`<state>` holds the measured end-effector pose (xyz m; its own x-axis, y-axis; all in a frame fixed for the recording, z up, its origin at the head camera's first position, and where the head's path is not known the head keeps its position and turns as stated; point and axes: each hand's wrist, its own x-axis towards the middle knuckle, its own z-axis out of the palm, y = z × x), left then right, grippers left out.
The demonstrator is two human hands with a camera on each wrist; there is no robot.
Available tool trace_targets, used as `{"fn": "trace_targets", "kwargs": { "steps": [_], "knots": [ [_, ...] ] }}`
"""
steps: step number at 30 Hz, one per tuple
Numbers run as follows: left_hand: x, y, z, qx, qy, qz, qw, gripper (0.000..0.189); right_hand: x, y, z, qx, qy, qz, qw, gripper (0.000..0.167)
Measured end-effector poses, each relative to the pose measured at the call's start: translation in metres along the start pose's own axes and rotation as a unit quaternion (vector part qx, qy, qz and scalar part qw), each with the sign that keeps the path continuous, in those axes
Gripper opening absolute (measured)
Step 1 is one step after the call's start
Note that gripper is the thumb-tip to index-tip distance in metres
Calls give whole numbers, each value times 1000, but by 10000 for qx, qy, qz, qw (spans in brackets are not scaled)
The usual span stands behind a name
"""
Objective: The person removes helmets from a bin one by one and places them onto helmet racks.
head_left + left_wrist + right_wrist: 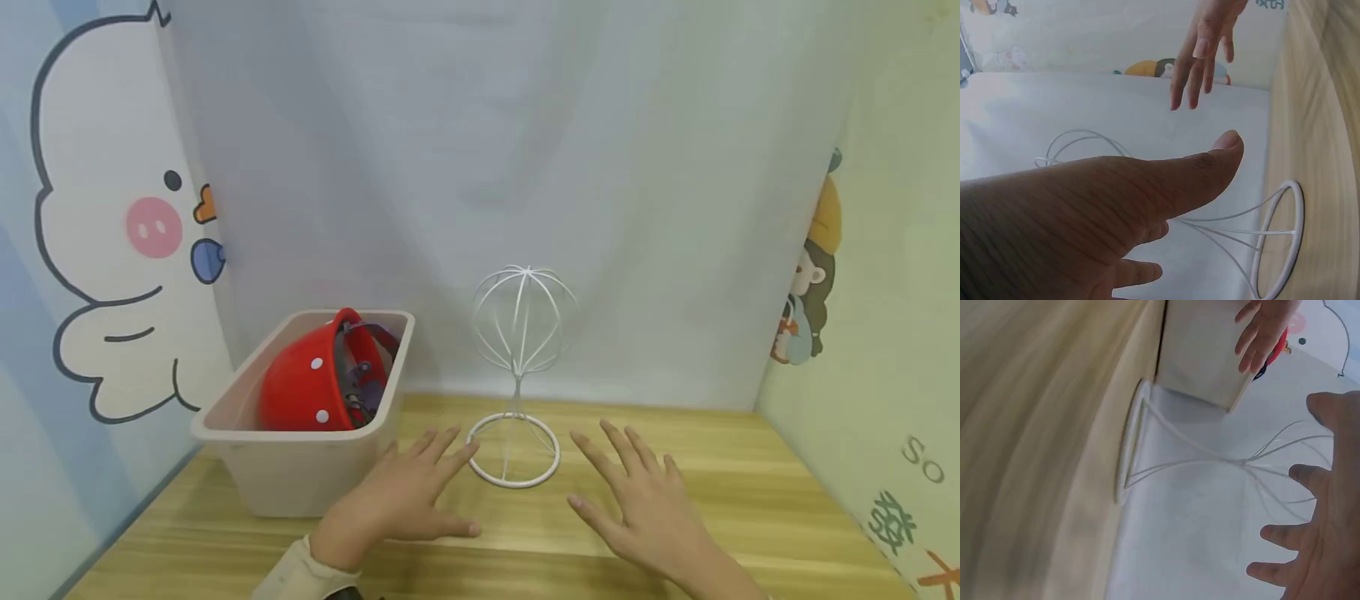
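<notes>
White wire-frame stand [517,385] upright on the wood-grain table [757,500], its base ring between and just beyond the two hands. Left hand [408,492]: fingers extended, thumb spread wide, holding nothing; from here I cannot tell whether a fingertip touches the ring. Right hand [648,517]: fingers splayed, grasping nothing, apart from the stand. Left of the stand, a pale plastic bin [273,436] contains a tilted red helmet [300,387] with white dots.

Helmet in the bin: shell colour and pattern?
Red helmet shell with white dots; shows best in the head view.
</notes>
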<state>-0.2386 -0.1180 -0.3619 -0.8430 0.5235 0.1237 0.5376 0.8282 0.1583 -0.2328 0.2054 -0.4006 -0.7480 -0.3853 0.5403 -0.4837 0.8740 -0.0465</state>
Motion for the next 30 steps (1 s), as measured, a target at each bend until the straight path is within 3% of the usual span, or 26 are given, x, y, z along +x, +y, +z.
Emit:
{"fn": "trace_targets", "kwargs": {
  "steps": [4, 7, 9, 11, 13, 14, 16, 18, 22, 23, 26, 30],
  "knots": [
    [-8, -5, -21, -403, 454, 301, 9977, 85, 17, -22, -6, 999, 62, -157, 9949, 65],
    [-22, -16, -49, -780, 1019, 494, 9905, 71, 43, -50, -12, 2058, 12, -534, 9771, 58],
    [-36, -29, -69, -902, 1404, 363, 9853, 64, 64, -74, -15, 2684, -155, -827, 9596, 62],
    [-51, -48, -87, -834, 1752, 44, 9810, 64, 89, -99, -16, 3181, -467, -996, 9416, 74],
    [-65, -73, -98, -906, 1846, -491, 9774, 74, 118, -125, -13, 3651, -876, -922, 9223, 85],
    [-72, -86, -100, -914, 1802, -773, 9763, 80, 134, -138, -9, 3898, -1063, -849, 9108, 89],
    [-81, -112, -99, -1014, 1578, -1393, 9723, 99, 165, -165, 0, 4107, -1405, -523, 8993, 91],
    [-85, -134, -92, -1246, 1365, -1812, 9659, 109, 196, -191, 15, 4118, -1477, -192, 8990, 91],
    [-85, -154, -76, -1604, 1093, -2246, 9549, 112, 235, -231, 49, 3400, -1154, 532, 9318, 87],
    [-85, -156, -74, -1691, 1067, -2294, 9526, 109, 241, -238, 58, 3328, -1021, 671, 9350, 83],
    [-91, -157, -75, -1847, 884, -2580, 9442, 109, 251, -253, 76, 3311, -709, 1019, 9354, 64],
    [-99, -161, -83, -1967, 899, -2732, 9373, 108, 259, -263, 79, 3340, -291, 1075, 9360, 45]
  ]
}}
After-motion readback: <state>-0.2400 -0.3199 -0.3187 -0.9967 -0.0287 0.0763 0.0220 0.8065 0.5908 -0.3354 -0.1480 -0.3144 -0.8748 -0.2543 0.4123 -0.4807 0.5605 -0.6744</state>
